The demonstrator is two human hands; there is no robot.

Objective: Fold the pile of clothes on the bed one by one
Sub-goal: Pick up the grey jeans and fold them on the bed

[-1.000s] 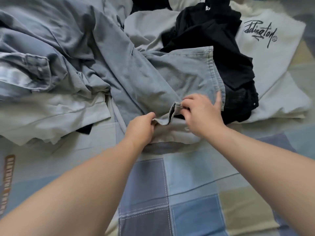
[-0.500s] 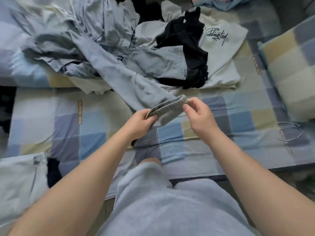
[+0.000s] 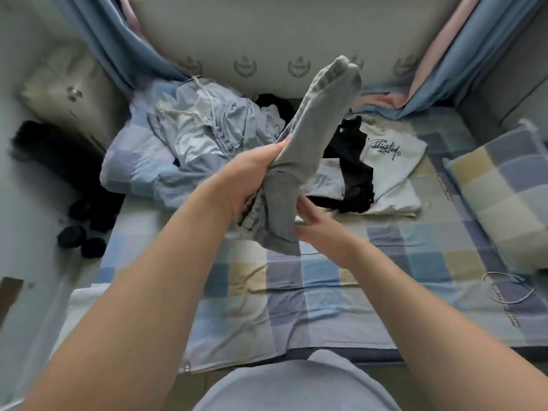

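Socks, grey pair, raised over the bed near the pile, long axis slanting from cuffs up and far to toes; left hand grips mid-length, right hand lower, fingers straight against cuffs.

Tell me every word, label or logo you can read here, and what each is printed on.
"ddington" plus a circled mark, in black script, first letter unclear: white T-shirt.
Woven strip labels on the checked bedsheet: too blurred to read.
Small white tag on the black garment: too small to read.
Crests on the wall panel: no letters legible.
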